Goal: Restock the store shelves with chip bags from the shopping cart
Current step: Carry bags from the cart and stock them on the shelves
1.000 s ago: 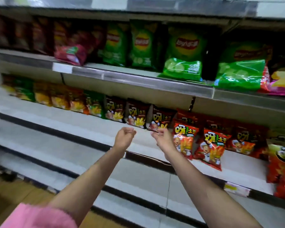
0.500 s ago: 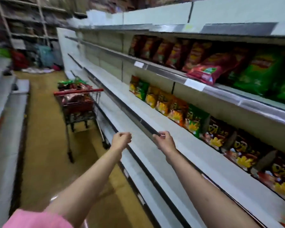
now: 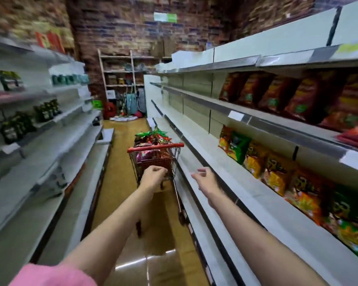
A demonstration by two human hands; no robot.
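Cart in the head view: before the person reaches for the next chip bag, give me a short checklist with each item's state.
1. Left hand free: ok, fingers loosely curled, holding nothing.
2. Right hand free: ok, relaxed and holding nothing.
3. Cart stocked: ok, chip bags pile above its rim.
4. Cart within reach: not ok, it stands farther down the aisle, beyond both hands.
5. Path to the cart: ok, only bare floor shows between.
6. Shelf space for bags: ok, the part beside the cart is bare.
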